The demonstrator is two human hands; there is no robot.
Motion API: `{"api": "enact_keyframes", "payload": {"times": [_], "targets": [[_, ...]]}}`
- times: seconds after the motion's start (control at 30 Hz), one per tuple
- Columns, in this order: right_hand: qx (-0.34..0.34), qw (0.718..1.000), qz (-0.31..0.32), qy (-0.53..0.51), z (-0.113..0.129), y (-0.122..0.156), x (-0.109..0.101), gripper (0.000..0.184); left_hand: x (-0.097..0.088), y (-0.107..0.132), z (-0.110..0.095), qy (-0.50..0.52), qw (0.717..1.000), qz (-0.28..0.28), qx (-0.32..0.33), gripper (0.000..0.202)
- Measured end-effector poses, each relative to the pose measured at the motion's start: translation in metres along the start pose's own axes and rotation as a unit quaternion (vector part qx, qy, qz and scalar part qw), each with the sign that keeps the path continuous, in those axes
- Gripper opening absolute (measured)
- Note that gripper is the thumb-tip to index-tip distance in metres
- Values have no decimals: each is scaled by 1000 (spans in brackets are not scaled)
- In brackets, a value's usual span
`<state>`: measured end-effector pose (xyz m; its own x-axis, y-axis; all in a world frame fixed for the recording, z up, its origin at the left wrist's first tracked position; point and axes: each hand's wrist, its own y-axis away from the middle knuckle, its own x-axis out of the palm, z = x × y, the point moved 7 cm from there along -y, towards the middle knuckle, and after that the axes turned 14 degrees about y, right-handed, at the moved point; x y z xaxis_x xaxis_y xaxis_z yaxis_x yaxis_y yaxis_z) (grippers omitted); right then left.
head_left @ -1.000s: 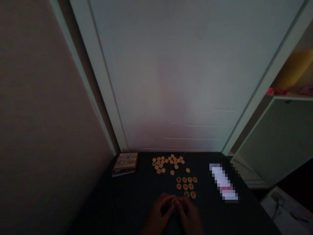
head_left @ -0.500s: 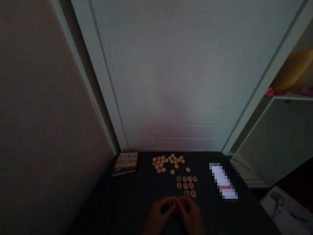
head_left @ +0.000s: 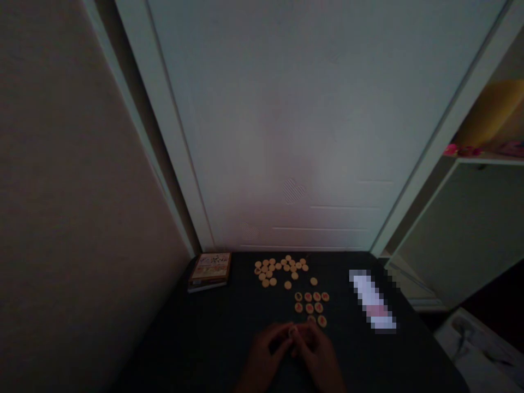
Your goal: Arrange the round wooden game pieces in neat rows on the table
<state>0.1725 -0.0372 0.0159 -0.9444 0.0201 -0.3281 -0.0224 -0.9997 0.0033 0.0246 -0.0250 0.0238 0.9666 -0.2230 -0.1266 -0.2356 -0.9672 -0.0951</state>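
Disc point(head_left: 292, 331) — between left grip point(head_left: 262, 349), right grip point(head_left: 317, 352)

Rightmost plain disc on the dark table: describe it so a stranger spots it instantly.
On the dark table before the white panel, find the rows of printed discs. The plain disc lies just beyond them. Its blank face differs from theirs, and it sits alone, right of the other blank discs.

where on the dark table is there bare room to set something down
The dark table is bare between the box and the left hand, and in a strip between the marked discs and the pale blurred item. It's crowded near the far edge with scattered discs and ahead of the right hand.
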Motion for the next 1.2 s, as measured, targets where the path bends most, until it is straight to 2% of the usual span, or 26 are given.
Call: {"api": "enact_keyframes", "payload": {"times": [0.13,0.3,0.47,0.63,1.03,1.2], "targets": [[-10,1000,9,-1,1,1,-1,51,2,0,-12,7,1000,17,14,30],[-15,1000,5,13,1,2,-2,49,0,1,-17,-5,1000,-5,14,29],[-8,1000,-12,20,-2,1,-2,46,5,1,-15,-4,999,28,20,24],[3,1000,-10,20,-4,2,0,42,4,2,-11,-12,999,29,21,25],[-3,1000,29,-2,-4,0,2,43,2,3,-5,-14,1000,7,13,27],[3,1000,22,-12,-3,2,-1,44,-1,4,2,-45,999,-10,0,31]]}}
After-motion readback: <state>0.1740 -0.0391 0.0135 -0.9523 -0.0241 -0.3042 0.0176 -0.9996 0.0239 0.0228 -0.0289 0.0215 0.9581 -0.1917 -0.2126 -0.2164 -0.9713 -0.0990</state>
